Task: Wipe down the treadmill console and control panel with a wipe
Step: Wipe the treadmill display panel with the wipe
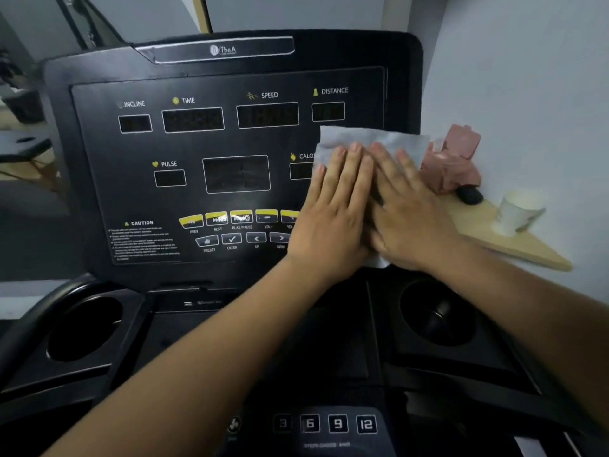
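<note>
The black treadmill console (211,153) fills the view, with display windows labelled incline, time, speed, distance, pulse. A row of yellow buttons (227,219) runs under the middle screen. A pale wipe (369,140) lies flat against the console's right side, over the calories display. My left hand (333,206) and my right hand (408,212) both press flat on the wipe, side by side, fingers straight and pointing up. The lower edge of the wipe shows under my wrists.
Two round cup holders (85,328) (438,311) sit below the console. Number keys (324,423) are at the bottom. A wooden shelf (514,245) on the right wall carries a pink wipe packet (454,159), a black object (469,195) and a white cup (517,209).
</note>
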